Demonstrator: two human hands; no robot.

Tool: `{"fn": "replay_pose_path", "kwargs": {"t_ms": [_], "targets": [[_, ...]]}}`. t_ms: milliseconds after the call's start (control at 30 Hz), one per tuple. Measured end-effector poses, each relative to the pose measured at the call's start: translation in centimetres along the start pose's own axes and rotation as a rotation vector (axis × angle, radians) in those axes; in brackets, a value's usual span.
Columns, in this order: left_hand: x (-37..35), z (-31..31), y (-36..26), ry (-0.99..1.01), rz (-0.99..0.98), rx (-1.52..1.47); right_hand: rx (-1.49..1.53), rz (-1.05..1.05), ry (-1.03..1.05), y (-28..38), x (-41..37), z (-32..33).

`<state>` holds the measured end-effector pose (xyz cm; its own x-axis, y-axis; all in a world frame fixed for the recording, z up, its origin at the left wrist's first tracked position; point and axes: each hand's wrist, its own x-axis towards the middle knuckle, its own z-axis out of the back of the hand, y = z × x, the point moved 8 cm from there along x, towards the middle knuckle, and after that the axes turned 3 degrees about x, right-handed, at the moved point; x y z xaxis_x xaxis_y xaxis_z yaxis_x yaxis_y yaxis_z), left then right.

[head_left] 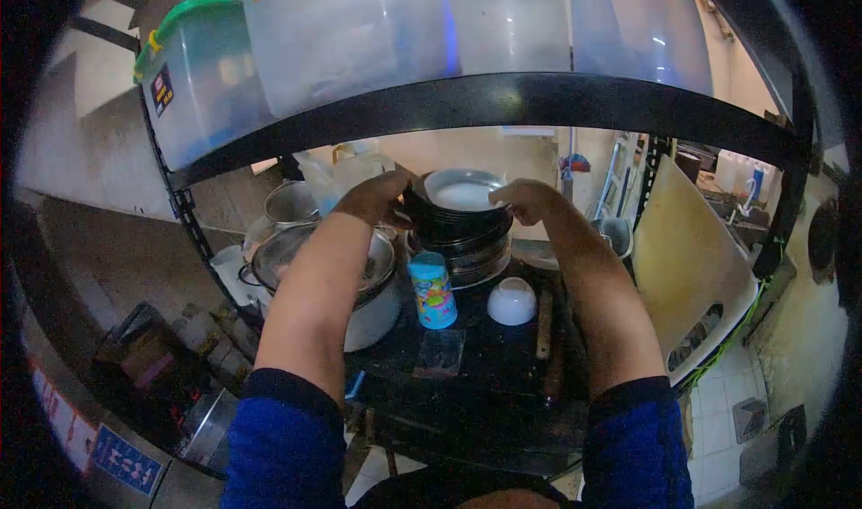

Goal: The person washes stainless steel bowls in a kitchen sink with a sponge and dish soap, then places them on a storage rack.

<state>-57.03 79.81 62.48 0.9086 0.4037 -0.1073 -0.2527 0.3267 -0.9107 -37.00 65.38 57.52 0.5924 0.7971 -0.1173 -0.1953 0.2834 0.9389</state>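
A stack of dark plates point(462, 240) stands at the back of the black shelf, with a pale, shiny-rimmed plate point(464, 191) on top. My left hand point(382, 197) is closed on the left edge of the stack's upper plates; its fingertips are partly hidden. On the opposite side, my right hand point(532, 200) pinches the rim of the top plates. In front of the stack stands a blue canister point(433, 292) with a colourful label. An upturned white bowl point(513, 302) lies to its right.
Left of the stack is a large pot point(373, 322) with a glass lid. Long-handled tools point(545, 325) lie at the right. Overhead runs a black shelf beam point(503, 100) bearing plastic storage boxes point(359, 38). A yellowish board point(687, 258) leans at the right.
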Motion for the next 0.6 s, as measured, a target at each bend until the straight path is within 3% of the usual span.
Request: {"fn": "replay_pose_path", "kwargs": {"t_ms": [67,133,233,300,400,500,600], "targets": [[-0.7,0.5,-1.3,0.003,-0.230,0.338,-0.057,0.041,-0.059,0.7,0.2,0.3],[-1.7,0.2,-1.9,-0.015,-0.272,0.488,-0.198,0.151,-0.218,3.1,-2.2,-0.4],[-1.4,0.2,-2.0,-0.002,-0.192,0.500,-0.519,0.332,0.004,5.2,0.2,-2.8],[-1.1,0.2,-1.7,0.075,-0.330,0.709,-0.600,0.241,-0.056,5.3,-0.4,-3.4],[-3.2,-0.8,-3.0,0.062,-0.608,1.406,-0.589,0.259,0.070,2.4,5.6,-2.3],[-2.3,-0.1,-2.6,0.055,-0.576,1.263,-0.402,0.196,-0.027,3.3,3.5,-2.9],[-1.6,0.2,-2.0,-0.008,-0.452,1.417,-0.235,0.156,-0.082,2.8,0.6,-3.8]]}}
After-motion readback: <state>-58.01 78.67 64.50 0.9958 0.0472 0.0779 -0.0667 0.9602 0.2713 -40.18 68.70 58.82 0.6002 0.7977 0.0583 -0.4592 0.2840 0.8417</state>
